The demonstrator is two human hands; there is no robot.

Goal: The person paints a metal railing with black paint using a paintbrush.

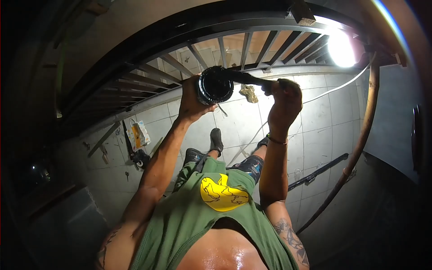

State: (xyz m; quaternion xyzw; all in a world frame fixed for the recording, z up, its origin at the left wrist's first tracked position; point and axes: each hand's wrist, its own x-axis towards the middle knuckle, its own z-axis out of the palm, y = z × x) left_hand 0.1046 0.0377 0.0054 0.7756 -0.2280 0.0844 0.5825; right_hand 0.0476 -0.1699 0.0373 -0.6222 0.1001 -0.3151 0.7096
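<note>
We see the left hand (191, 104) wrapped around the side of a paint can (201, 93), its fingers spread about the wall and the open mouth showing black inside. The right hand (286, 101), to the right of the can, is closed around the handle of a paintbrush (247, 77), whose black-coated bristles reach the can's rim; we cannot tell whether they touch it. We find the can held above a white tiled floor (243, 119), and beyond it curves a dark metal railing (216, 20) with upright bars. Just right of the can, lower down, we notice a brown stone-like lump (248, 93) on the tiles. Farther right of the can we see a glaring lamp (342, 47), a white cord (342, 86) and a long wooden pole (371, 99). Left of the can and nearer the wearer lies a small patterned box (139, 133). Directly below the can, we make out a dark shoe (217, 140).
</note>
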